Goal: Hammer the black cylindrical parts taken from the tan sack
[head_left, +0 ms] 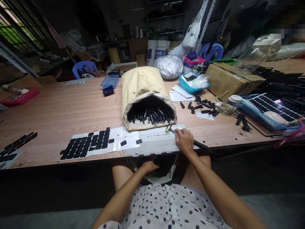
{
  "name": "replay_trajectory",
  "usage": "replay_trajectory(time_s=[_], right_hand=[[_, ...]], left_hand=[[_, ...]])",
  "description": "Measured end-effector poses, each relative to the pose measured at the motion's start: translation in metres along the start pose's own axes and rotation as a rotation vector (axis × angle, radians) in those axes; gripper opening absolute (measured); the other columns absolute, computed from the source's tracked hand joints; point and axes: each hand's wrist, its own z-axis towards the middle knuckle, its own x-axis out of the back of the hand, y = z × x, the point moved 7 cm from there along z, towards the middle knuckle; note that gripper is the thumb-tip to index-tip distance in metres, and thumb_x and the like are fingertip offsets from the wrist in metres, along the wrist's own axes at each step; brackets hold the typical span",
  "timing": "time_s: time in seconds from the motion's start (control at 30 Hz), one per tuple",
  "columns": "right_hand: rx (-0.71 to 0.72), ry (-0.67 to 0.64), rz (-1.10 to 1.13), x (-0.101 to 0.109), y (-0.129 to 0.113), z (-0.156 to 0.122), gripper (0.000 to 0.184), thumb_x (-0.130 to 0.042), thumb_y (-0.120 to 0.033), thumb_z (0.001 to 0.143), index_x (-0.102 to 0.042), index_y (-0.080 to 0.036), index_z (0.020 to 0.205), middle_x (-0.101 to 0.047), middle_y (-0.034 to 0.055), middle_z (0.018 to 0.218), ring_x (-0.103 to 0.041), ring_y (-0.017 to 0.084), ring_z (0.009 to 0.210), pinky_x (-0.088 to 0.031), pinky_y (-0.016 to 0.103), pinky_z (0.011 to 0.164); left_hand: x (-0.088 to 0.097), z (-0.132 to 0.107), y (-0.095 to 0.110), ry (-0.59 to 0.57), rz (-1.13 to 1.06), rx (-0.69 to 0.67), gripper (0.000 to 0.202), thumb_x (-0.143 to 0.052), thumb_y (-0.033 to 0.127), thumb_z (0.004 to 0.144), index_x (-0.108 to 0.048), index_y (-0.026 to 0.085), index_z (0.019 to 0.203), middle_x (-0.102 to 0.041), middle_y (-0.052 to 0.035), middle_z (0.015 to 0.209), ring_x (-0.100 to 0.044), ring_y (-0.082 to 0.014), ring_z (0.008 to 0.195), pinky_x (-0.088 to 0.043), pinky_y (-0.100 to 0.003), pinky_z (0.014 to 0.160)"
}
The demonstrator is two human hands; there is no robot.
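Observation:
My right hand (pixel 185 140) is wrapped round a small hammer (pixel 200 144) at the front edge of the table. Its black handle points right, and its yellowish head (pixel 168 128) lies over a grey board (pixel 156 143). My left hand (pixel 149 166) is below the table edge, over the mouth of a pale bag (pixel 166 178) between my legs. Most of its fingers are hidden in shadow, so its grip is unclear. Beyond the board, a yellow sack (pixel 144 79) lies with its mouth towards me, holding many black pointed pieces (pixel 152 116).
Black flat pads (pixel 83 144) lie in rows on white sheets at left, with a few loose pads (pixel 123 143) beside them. Loose black pieces (pixel 205 105), a blue basket (pixel 193 83) and a cardboard box (pixel 232 79) stand to the right. A blue tray (pixel 109 81) is further back.

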Motion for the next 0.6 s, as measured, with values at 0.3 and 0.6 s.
replay_trajectory(time_s=[0.3,0.6], right_hand=[[-0.007,0.021,-0.009,-0.001,-0.003,-0.002,0.023,-0.052,-0.022,0.092,-0.072,-0.022,0.104,-0.056,0.0072,0.087,-0.042,0.022,0.085,-0.024,0.031,0.071],[0.013,0.014,0.007,0.0,-0.003,0.0,0.023,-0.053,-0.022,0.091,-0.071,-0.024,0.104,-0.058,0.0069,0.088,-0.043,0.022,0.086,-0.026,0.032,0.072]], left_hand=[[0.107,-0.017,0.11,-0.28,-0.072,-0.321,0.033,-0.074,0.047,0.077,-0.073,0.019,0.093,-0.072,-0.0025,0.077,-0.065,-0.0164,0.067,-0.05,-0.028,0.068],[0.221,0.03,0.137,0.852,0.25,0.058,0.025,-0.07,0.036,0.085,-0.073,0.021,0.104,-0.064,-0.0127,0.122,-0.066,-0.0282,0.106,-0.05,-0.035,0.085]])
